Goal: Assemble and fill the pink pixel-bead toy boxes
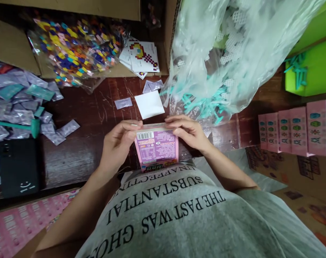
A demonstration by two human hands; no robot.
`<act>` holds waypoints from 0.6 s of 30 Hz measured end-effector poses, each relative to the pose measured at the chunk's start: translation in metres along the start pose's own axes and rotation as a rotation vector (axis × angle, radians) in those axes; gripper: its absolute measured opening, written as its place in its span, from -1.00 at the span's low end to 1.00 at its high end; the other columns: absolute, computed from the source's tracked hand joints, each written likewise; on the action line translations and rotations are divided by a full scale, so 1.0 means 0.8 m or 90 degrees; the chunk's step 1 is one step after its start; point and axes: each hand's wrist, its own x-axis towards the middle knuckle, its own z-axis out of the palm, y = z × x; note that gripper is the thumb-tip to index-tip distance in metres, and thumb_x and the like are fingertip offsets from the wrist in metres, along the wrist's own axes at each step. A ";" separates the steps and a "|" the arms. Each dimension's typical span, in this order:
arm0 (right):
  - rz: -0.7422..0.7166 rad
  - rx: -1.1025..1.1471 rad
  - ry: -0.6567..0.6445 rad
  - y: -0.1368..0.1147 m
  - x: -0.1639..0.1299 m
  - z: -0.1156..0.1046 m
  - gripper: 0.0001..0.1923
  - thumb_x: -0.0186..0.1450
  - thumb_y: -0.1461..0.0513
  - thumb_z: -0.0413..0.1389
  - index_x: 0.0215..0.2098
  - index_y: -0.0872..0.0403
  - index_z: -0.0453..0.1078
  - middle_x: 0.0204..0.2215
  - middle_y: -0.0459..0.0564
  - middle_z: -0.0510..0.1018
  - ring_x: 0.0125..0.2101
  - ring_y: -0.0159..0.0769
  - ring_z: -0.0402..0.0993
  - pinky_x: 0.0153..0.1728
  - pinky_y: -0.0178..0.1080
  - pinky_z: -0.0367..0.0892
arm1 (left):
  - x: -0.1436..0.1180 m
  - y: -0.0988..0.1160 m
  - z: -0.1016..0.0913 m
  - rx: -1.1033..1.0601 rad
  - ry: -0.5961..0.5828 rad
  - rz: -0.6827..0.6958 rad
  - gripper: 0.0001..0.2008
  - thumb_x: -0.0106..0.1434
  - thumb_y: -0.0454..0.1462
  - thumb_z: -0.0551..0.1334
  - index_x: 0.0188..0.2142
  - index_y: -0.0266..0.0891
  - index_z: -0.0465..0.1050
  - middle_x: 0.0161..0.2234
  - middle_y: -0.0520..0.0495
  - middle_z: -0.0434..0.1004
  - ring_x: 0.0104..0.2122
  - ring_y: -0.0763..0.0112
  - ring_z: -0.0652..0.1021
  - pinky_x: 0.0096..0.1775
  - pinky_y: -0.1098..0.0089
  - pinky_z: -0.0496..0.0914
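Note:
A small pink and purple box [157,147] with a barcode stands upright against my grey shirt at the centre. My left hand [119,141] grips its upper left corner and my right hand [188,130] grips its upper right corner, fingers pressed along the top flap. A white square card [149,104] lies on the dark wooden table [85,143] just beyond the box.
A bag of coloured pieces [77,50] and printed pattern sheets [141,55] lie at the back. A clear bag with teal parts [219,68] sits on the right, pink boxes [297,129] stand in a row far right, purple sachets [20,104] and a black phone [18,166] lie left.

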 end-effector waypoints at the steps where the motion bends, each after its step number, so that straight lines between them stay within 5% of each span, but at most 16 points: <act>1: 0.028 0.030 0.002 -0.008 0.004 0.000 -0.83 0.55 0.07 0.33 -0.01 -0.03 0.68 0.08 0.00 0.77 0.10 -0.31 0.71 0.20 -0.13 0.58 | 0.000 0.010 -0.002 0.000 -0.017 -0.023 -0.77 0.48 -0.05 0.44 -0.14 -0.12 0.58 0.11 -0.14 0.73 0.11 0.15 0.72 0.13 0.15 0.65; 5: 0.132 0.086 0.056 -0.027 0.018 0.009 -0.74 0.45 0.05 0.43 -0.07 0.04 0.61 -0.09 -0.03 0.77 -0.10 -0.35 0.70 -0.02 -0.22 0.60 | 0.007 0.039 -0.007 -0.033 -0.030 -0.080 -0.73 0.38 -0.12 0.53 -0.13 -0.14 0.52 0.03 -0.12 0.78 -0.02 0.20 0.75 -0.04 0.24 0.67; 9: 0.134 0.089 0.046 -0.028 0.025 0.009 -0.71 0.45 0.02 0.42 -0.12 0.05 0.61 -0.18 -0.06 0.76 -0.19 -0.38 0.66 -0.10 -0.27 0.57 | 0.015 0.028 -0.017 -0.059 -0.040 -0.085 -0.72 0.39 -0.06 0.52 -0.15 -0.12 0.55 -0.07 -0.11 0.80 -0.13 0.20 0.77 -0.12 0.23 0.70; 15: 0.054 0.035 -0.030 -0.014 0.004 -0.008 -0.68 0.53 0.04 0.34 0.13 0.03 0.58 0.12 0.07 0.73 0.10 -0.28 0.70 0.16 -0.12 0.62 | 0.010 -0.003 -0.025 -0.034 -0.075 0.043 -0.56 0.28 -0.14 0.60 0.06 -0.08 0.54 0.06 -0.14 0.80 0.03 0.11 0.78 -0.03 0.17 0.74; 18: 0.019 -0.060 -0.020 -0.015 -0.006 0.005 -0.80 0.56 0.16 0.30 0.10 0.03 0.58 0.20 0.14 0.69 0.26 -0.23 0.62 0.32 0.00 0.56 | 0.000 0.009 -0.013 0.024 -0.035 0.056 -0.79 0.37 -0.17 0.53 -0.12 -0.07 0.56 0.05 0.00 0.80 0.02 0.20 0.78 0.05 0.17 0.72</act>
